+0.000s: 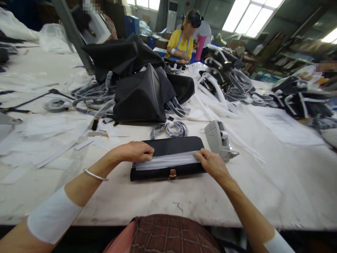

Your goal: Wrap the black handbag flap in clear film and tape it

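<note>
- The left hand (140,151) is curled closed, pinching one end of a translucent strip (172,161).
- The right hand (210,161) pinches the strip's other end between thumb and fingers.
- Between and below both hands lies a flat black bag (173,144), the strip stretched across it; a brown buckle tab (172,174) sits on its near edge.
- Just beyond the right hand stands a grey dispenser (218,138).
- Farther out, between the hands, rests a coiled strap (177,129).
- White slips (50,124) spread left of the left hand.

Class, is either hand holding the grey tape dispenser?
No, the left hand and right hand are at the pale strip across the black bag.
</note>
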{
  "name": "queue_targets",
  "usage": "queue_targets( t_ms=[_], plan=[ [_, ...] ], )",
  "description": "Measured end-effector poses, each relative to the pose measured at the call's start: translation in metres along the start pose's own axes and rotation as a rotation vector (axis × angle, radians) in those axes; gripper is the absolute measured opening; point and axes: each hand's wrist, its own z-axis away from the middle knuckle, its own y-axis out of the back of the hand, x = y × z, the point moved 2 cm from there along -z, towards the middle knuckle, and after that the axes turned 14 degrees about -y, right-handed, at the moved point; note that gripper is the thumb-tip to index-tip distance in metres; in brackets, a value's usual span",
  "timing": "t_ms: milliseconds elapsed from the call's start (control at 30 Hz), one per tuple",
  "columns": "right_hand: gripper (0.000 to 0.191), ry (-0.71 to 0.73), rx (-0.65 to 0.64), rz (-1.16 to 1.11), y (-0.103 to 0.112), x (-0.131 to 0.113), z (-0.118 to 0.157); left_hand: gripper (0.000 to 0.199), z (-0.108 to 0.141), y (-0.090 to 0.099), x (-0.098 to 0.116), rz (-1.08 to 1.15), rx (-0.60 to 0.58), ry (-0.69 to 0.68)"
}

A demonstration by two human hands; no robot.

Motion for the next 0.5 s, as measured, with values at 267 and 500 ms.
queue_targets(
  t_ms=[267,500],
  plan=[
    [0.037,-0.001,-0.053,0.033,0.003,-0.002,-0.006,0.009,-0.005,-0.005,0.060,-0.572,0.353,0.048],
    [0.036,-0.009,-0.047,0.016,-0.002,0.002,-0.008,0.048,-0.061,-0.074,0.090,-0.734,0.442,-0.258]
  ],
)
